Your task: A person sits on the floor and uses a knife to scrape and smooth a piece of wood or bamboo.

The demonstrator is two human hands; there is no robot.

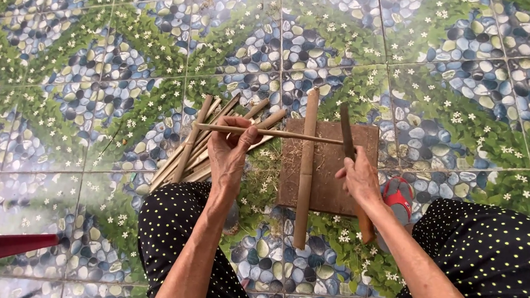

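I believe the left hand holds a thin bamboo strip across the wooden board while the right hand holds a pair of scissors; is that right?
Not quite: in the head view the right hand holds a knife, not scissors. The left hand does hold the thin bamboo strip across the wooden board.

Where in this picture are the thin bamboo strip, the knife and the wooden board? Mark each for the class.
thin bamboo strip [290, 134], head view, on the middle of its length.
knife [346, 130], head view, on the dark blade.
wooden board [327, 183], head view, on its bare right half.
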